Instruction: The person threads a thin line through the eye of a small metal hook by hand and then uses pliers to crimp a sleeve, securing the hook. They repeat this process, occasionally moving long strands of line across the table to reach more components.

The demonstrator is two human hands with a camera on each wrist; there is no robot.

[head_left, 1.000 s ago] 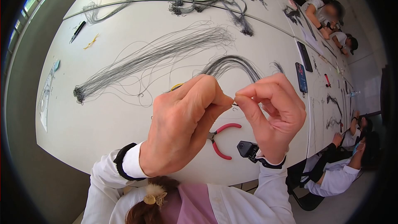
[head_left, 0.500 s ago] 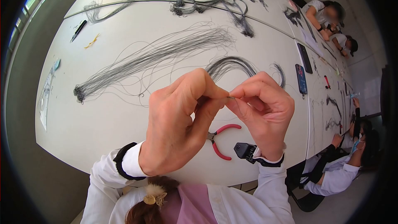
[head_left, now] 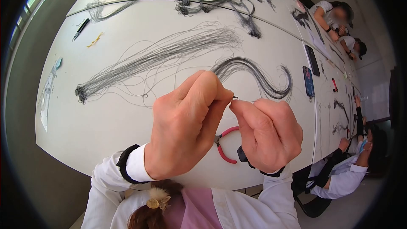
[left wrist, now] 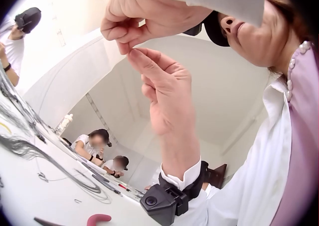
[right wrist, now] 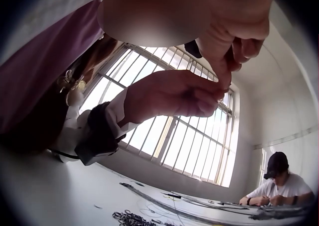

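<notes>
In the head view the left hand (head_left: 182, 127) pinches a tiny dark piece (head_left: 235, 97) between thumb and forefinger. Close beside it, the right hand (head_left: 269, 135) has its thumb and curled fingers pressed together on what looks like a fine thread near that piece. Both sets of fingertips almost meet above the white table (head_left: 106, 135). Partly covered by the hands, red-handled pliers (head_left: 224, 152) lie below them. Behind the hands rests a curved bundle of dark strands (head_left: 271, 91). The left wrist view shows the right hand (left wrist: 169, 91) with fingertips pinched at the left hand (left wrist: 149, 16).
A long bundle of thin strands (head_left: 148, 63) lies across the table, its knotted end at the left. Farther back are looped bundles (head_left: 186, 4), a black pen-like tool (head_left: 80, 29) and a yellow tie (head_left: 94, 40). Phones (head_left: 308, 80) lie at the right, where other people sit.
The right hand has lowered slightly and turned, its fingers curling in more and covering part of the pliers and wrist camera. More of the curved bundle shows. The left hand has barely moved.
</notes>
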